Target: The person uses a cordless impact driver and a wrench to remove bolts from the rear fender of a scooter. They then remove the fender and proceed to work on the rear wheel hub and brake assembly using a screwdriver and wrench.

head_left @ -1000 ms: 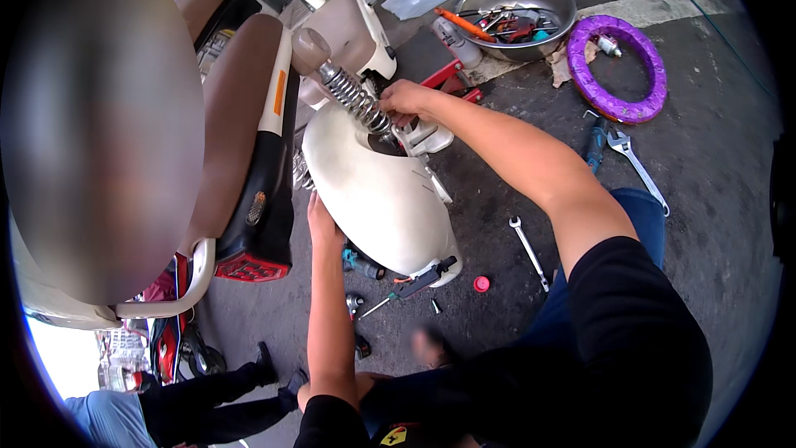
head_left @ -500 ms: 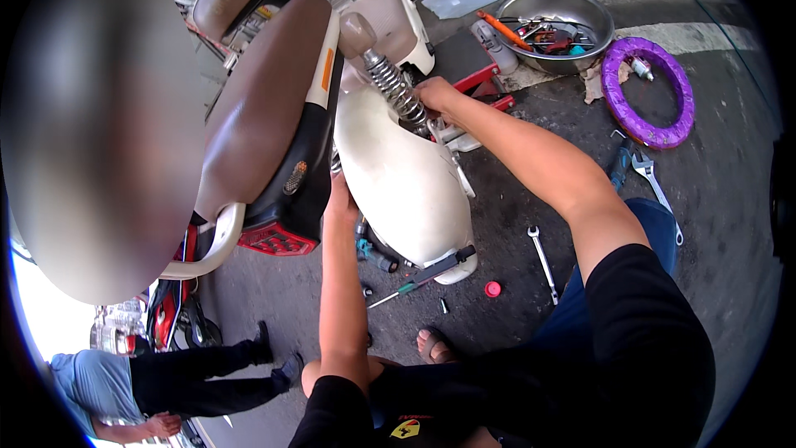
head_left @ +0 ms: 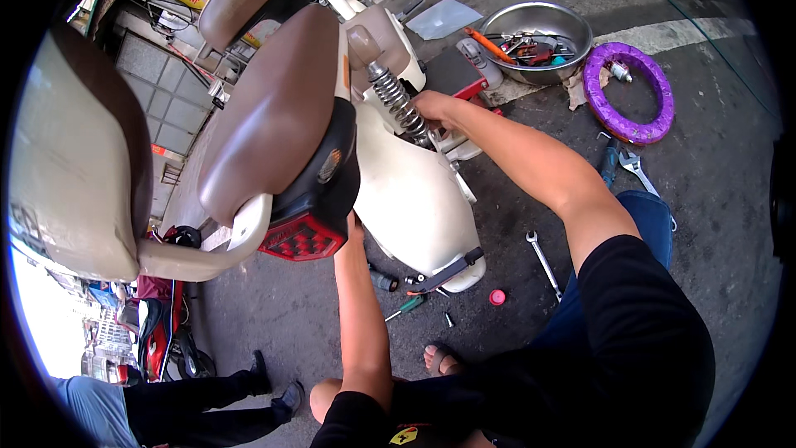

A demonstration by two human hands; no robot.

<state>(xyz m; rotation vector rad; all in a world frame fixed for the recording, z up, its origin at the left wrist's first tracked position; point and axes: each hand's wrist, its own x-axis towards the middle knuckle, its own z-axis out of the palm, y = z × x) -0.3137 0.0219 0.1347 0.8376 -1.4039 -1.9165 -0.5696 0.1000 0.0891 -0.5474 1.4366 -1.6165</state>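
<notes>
Has right hand (head_left: 435,108) nearer, just right of shock absorber (head_left: 398,101) slanting down-rightward; cannot tell finger spread or hold.

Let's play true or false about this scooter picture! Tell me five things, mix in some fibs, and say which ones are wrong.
1. The right grip is close beside the metal spring. True.
2. The ring is green. False: the ring is purple.
3. The metal bowl has tools in it. True.
4. The red cap is inside the bowl. False: the red cap is on the ground.
5. The scooter's tail hides much of the left grip. True.
</notes>
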